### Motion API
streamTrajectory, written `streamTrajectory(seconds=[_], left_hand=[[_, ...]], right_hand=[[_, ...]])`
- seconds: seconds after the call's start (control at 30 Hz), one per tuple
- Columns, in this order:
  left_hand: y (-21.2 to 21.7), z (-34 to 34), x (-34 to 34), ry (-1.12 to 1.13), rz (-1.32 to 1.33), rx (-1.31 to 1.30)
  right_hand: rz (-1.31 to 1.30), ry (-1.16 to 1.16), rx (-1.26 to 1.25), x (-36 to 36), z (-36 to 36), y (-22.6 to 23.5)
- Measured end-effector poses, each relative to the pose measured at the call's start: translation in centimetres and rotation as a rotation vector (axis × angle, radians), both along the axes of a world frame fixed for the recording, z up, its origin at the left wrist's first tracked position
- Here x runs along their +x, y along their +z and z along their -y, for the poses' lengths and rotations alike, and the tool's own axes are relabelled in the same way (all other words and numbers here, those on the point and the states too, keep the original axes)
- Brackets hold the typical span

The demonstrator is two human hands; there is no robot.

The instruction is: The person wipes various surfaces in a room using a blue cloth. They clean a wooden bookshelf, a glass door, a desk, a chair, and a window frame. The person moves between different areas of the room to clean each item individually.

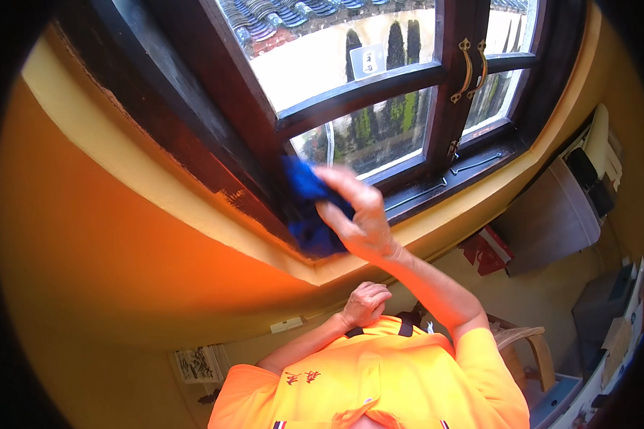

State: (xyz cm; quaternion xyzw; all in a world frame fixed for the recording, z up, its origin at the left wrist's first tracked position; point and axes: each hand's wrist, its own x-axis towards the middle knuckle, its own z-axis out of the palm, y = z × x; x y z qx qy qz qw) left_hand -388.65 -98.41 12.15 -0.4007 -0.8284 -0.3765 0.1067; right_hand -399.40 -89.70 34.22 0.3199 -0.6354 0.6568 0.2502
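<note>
A blue cloth point(315, 237) is in my right hand point(365, 218), whose thumb and fingers close on it. The cloth is pressed into the lower left corner of the dark wooden window frame point(245, 150), beside the lower pane. Motion smears the cloth's upper part and my fingertips. My left hand point(365, 303) stays close to my body, below the sill, its fingers curled with nothing showing in them. My forearm on that side bends across in front of my orange shirt point(350, 372).
Metal window hooks point(416, 194) lie along the sill to the right of my right hand. Brass handles point(465, 70) stick out where the sashes meet. A yellow wall ledge point(193, 211) borders the frame. Lower right stand a grey cabinet point(551, 214), a red box point(487, 250) and a wooden chair point(540, 350).
</note>
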Motion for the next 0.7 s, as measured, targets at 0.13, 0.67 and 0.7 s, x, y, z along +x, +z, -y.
streamTrajectory(seconds=[0.13, 0.67, 0.7], left_hand=[[-0.1, 0.4, 0.1, 0.048, 0.011, 0.012], [-2.1, -4.6, -2.1, -0.166, 0.285, -0.108], [-2.2, -5.6, -2.4, -0.222, 0.326, -0.161]], right_hand=[[-0.304, -0.247, 0.075, -2.9, 1.0, 3.5], [0.695, 0.345, -0.125, 2.8, -11.2, -8.5], [0.720, 0.335, -0.171, 3.4, -12.7, -9.2]])
